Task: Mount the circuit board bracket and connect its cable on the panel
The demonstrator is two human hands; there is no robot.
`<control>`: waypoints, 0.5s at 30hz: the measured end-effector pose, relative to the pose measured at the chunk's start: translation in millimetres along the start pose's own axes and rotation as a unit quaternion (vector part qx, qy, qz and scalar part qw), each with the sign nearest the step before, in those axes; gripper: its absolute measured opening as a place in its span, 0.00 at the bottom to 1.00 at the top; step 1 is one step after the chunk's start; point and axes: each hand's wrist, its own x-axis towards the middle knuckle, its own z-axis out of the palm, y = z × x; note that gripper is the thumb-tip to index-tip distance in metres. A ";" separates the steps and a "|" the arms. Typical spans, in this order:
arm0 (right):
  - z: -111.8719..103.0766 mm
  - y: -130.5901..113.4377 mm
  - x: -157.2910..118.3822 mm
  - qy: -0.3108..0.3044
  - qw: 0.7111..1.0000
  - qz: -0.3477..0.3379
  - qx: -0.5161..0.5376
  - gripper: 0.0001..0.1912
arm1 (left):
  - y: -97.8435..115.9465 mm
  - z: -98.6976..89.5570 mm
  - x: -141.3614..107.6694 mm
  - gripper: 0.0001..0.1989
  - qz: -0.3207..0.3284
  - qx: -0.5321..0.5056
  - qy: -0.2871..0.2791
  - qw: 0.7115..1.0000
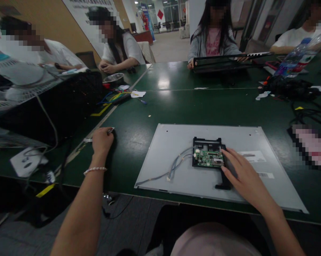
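A green circuit board (pixel 208 159) sits in a black plastic bracket (pixel 222 183) on the grey metal back of a flat display panel (pixel 173 142). My right hand (pixel 241 174) is at the bracket's right side, thumb and fingers holding its edge beside the board. Grey cables (pixel 176 163) run left from the board across the panel, with a small white plug lying on the metal. Left of the panel, my left hand (pixel 103 141) rests on the table with its fingers closed. A small, shiny piece pokes out of it, too small to name.
A large black case (pixel 51 106) stands at the left, near coloured wires (pixel 116 96) and a screwdriver (pixel 142 101). Across the green table (pixel 165 106), a person holds a black frame (pixel 216 64). Bottles (pixel 293 60), cables and a blurred pink item (pixel 315 144) lie right.
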 end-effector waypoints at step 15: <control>-9.0 -10.3 -9.9 0.018 1.000 -0.006 0.007 0.29 | 20.9 -27.6 -23.2 0.17 0.011 0.000 0.080 0.997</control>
